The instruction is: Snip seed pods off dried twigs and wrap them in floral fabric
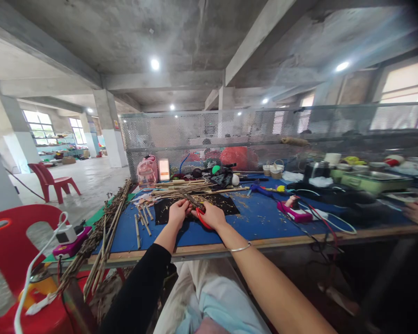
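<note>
Both stretch forward — left hand (179, 213) beside right hand (212, 216), which grips red scissors (202, 220).

There are two power strips (301, 216), two baskets (276, 172), one pair of scissors (202, 219).

Workshop: bare concrete beams (253, 39), perforated metal partition (181, 132), blue worktable (261, 227) strewn with stalks (138, 232).

Lamps (155, 64) and windows (409, 83) glare against a dim ceiling (174, 32); haze streaks the upper right, its corner blackens, and the table (261, 222) blurs rightward.
</note>
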Tool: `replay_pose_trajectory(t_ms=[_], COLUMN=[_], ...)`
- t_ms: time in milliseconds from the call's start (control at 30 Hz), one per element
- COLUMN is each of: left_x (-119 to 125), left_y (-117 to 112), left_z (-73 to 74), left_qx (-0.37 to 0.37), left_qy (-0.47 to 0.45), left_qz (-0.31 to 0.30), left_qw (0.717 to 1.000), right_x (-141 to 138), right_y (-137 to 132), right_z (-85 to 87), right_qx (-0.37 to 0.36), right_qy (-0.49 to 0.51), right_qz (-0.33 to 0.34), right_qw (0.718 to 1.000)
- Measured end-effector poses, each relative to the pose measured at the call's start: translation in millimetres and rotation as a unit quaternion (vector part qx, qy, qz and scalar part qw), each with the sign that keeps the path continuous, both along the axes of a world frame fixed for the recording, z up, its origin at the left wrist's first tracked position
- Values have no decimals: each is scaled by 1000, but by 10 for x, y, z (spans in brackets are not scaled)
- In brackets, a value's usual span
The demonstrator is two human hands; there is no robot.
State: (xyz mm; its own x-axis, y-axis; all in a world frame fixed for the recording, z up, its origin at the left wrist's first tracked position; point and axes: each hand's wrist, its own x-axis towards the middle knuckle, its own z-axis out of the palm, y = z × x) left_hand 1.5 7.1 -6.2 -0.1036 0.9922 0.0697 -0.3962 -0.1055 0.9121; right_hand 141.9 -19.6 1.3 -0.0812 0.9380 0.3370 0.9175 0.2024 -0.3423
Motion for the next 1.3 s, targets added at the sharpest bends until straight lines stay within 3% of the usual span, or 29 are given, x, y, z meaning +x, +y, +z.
replay_pose_trajectory(t_ms=[233, 667, 1300], left_x=[9, 19, 16], left_y=[13, 11, 65], left_z=[-19, -62, -115], left_qx=[6, 22, 0], left_qy=[3, 0, 73], left_qz=[-22, -65, -7], left_qw=[1000, 998, 997], right_x=[-11, -25, -26], right_y=[-11, -39, -10], right_z=[11, 38, 24], right_qx=[53, 14, -18], right_qy=[-3, 6, -30], right_qz=[26, 7, -24], right_qw=[998, 1000, 999])
